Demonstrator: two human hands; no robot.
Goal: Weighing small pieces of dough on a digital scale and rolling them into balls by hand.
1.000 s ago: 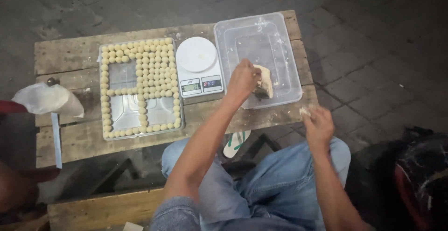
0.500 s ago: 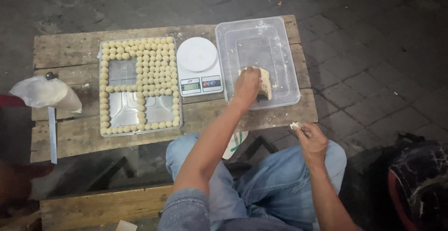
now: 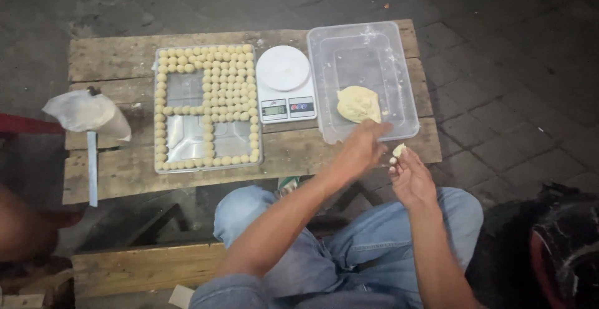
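My left hand hovers over the front edge of a clear plastic container, fingers loose and holding nothing. A pale yellow dough lump lies inside the container, just beyond that hand. Close beside it, my right hand pinches a small piece of dough at its fingertips, in front of the table's edge. At the centre left, a metal tray carries rows of small dough balls around its border and across its middle.
A white digital kitchen scale stands between tray and container on the wooden table. A white plastic bag and a thin blue strip lie at the left end. Another person's limb shows at left; a dark bag at lower right.
My left hand has let go of the dough lump and drawn back out of the container toward my right hand. The right hand has lifted slightly with its small piece.
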